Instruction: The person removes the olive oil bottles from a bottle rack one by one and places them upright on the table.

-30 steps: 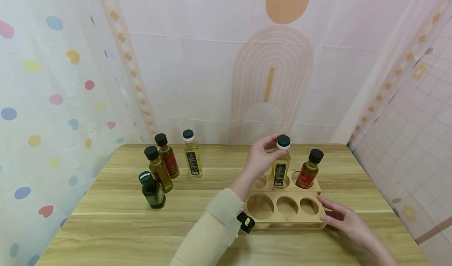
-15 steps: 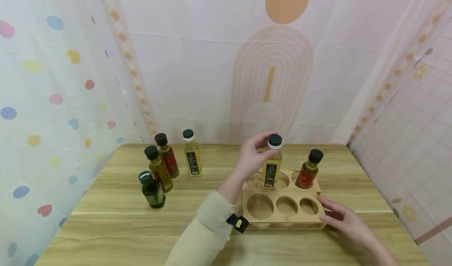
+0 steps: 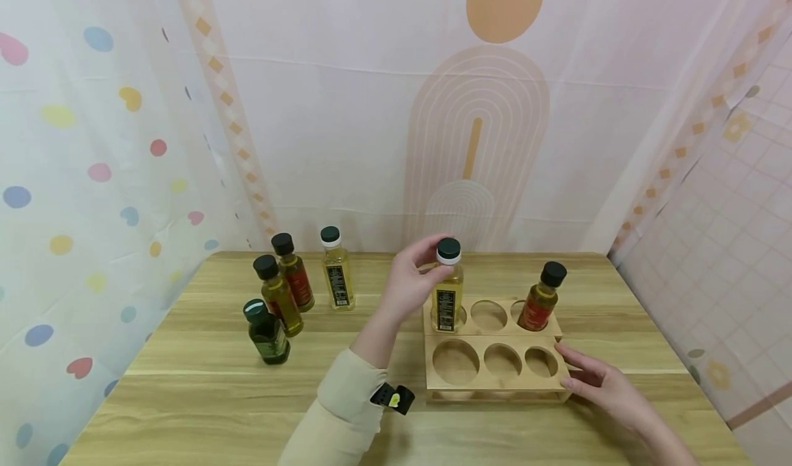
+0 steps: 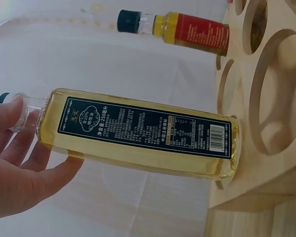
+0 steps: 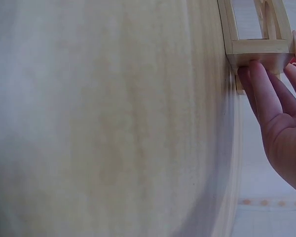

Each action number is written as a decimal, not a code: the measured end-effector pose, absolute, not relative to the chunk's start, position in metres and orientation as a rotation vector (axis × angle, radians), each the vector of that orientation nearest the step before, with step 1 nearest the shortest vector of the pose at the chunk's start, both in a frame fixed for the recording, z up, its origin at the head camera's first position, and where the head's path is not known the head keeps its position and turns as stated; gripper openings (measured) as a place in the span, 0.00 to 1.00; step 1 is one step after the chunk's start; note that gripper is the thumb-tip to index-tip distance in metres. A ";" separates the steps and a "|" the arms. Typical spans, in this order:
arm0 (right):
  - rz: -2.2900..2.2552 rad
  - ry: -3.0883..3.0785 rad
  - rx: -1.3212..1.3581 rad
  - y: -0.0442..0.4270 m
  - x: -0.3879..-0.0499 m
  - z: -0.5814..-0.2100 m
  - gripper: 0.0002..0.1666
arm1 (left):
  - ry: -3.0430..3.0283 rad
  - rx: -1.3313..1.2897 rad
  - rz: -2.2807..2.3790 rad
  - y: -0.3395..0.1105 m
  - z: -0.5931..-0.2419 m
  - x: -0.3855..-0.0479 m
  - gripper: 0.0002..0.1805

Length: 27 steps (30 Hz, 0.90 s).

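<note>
My left hand (image 3: 410, 284) grips a clear, dark-capped bottle of yellow oil (image 3: 447, 304) by its neck, upright over the back-left hole of a two-tier wooden rack (image 3: 495, 376). In the left wrist view, the bottle's base (image 4: 234, 148) is at that hole; whether it touches the wood I cannot tell. My right hand (image 3: 603, 387) rests its thumb and fingertips against the rack's right end. The right wrist view shows fingers (image 5: 265, 94) stretched against that end panel (image 5: 261, 61). A red-labelled oil bottle (image 3: 537, 304) stands in the back-right hole.
At the left of the wooden table (image 3: 204, 397) stand a small dark green bottle (image 3: 269, 339), two black-capped oil bottles (image 3: 281, 301) and another yellow oil bottle (image 3: 338, 277). A patterned curtain (image 3: 346, 122) hangs behind the table.
My left hand has carried the yellow oil bottle leftward, from over the back-middle hole to the back-left one. My right hand and the rack have stayed put.
</note>
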State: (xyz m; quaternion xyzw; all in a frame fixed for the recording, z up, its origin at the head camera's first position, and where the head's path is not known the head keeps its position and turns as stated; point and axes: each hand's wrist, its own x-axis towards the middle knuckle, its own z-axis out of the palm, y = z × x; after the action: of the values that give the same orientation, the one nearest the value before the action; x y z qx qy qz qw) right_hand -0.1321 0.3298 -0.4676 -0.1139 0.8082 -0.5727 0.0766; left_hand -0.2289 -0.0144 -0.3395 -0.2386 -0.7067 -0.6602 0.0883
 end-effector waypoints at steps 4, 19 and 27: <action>-1.713 2.424 -0.332 0.330 -0.133 -0.467 0.36 | -2.099 -0.680 -1.952 -0.026 -0.335 -0.225 0.25; -1.723 2.396 -0.408 0.332 -0.133 -0.468 0.36 | -2.172 -0.538 -1.915 -0.070 -0.339 -0.228 0.26; -1.712 2.398 -0.406 0.332 -0.134 -0.468 0.36 | -2.202 -0.471 -1.864 -0.092 -0.344 -0.229 0.25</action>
State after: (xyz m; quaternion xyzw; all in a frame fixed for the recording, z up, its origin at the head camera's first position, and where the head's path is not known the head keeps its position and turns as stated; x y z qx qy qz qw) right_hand -0.1336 0.3322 -0.4679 -0.1359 0.8034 -0.5736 0.0834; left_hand -0.2286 -0.0917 -0.3440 -0.1602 -0.7489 -0.6338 0.1090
